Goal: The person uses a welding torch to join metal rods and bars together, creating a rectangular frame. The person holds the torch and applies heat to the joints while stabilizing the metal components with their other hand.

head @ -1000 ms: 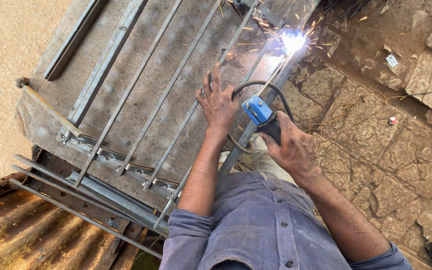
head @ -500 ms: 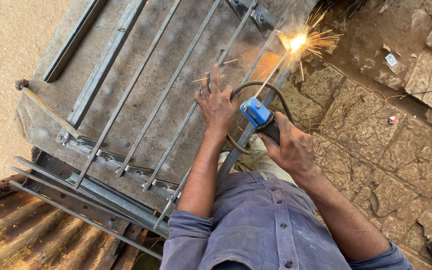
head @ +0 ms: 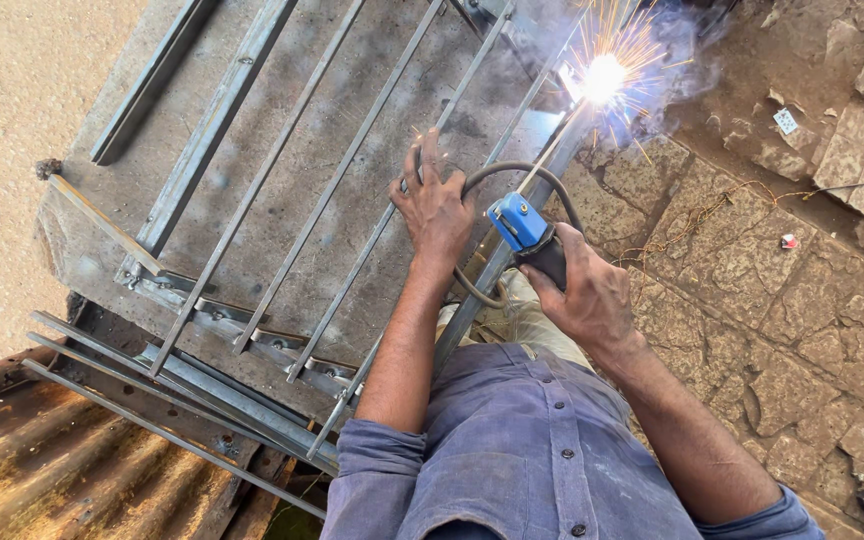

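Note:
My right hand (head: 584,290) grips a blue electrode holder (head: 518,221); its thin welding rod runs up and right to a bright arc with flying sparks (head: 603,78) on the frame's right rail (head: 512,240). My left hand (head: 434,205) lies flat, fingers spread, on one of the thin steel bars (head: 382,215) of a metal grille frame (head: 252,330) that rests on a grey metal table (head: 282,180). A dark cable (head: 512,170) loops from the holder between both hands. Smoke rises around the arc.
Loose steel angle bars (head: 152,385) lie at the table's near edge. Rusty corrugated sheet (head: 42,460) sits at bottom left. Sandy ground (head: 12,110) lies left, stone paving (head: 782,290) right, with a thin wire (head: 722,200) across it.
The arc has grown brighter with more sparks and smoke. Both hands stay almost in place, the left on the bar, the right holding the holder.

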